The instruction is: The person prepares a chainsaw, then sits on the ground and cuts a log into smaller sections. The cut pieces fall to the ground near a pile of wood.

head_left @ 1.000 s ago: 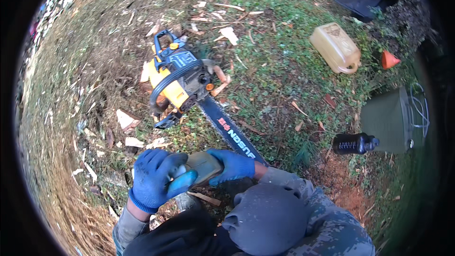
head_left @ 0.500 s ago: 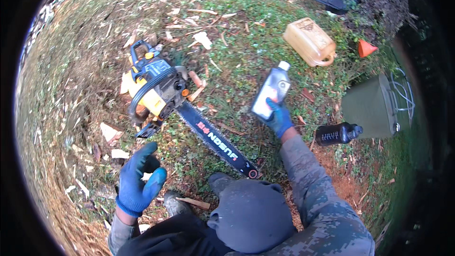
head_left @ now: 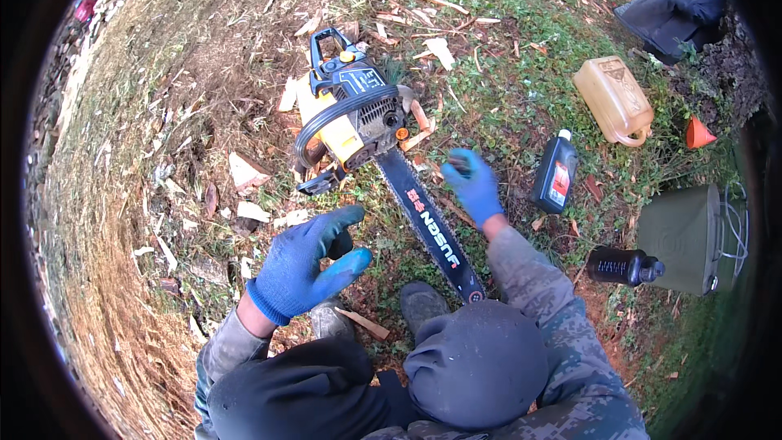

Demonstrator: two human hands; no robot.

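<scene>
My left hand (head_left: pixel 309 265), in a blue work glove with darker fingertips, hovers below and left of the chainsaw's bar, open, with thumb and fingers apart. My right hand (head_left: pixel 474 187), gloved alike, is open beside the bar's right edge, fingers slightly bent, holding nothing that I can see. The yellow and black chainsaw (head_left: pixel 346 118) lies on the ground with its long dark bar (head_left: pixel 423 224) angled toward my feet. Just right of my right hand a black bottle (head_left: pixel 554 175) with a white cap and a red label rests on the ground.
A translucent jerrycan (head_left: pixel 611 98), orange funnel (head_left: pixel 699 134), dark bottle (head_left: pixel 621 266) and green bucket-like container (head_left: pixel 676 240) are on the right. A dark bundle (head_left: pixel 676 20) lies beside bark or a stump at upper right. Wood chips litter the ground; my knees and boots fill the bottom.
Both hands held the bottle low; my right hand then carried it right and has let it go beside the chainsaw, moving back toward the bar. My left hand has come away open.
</scene>
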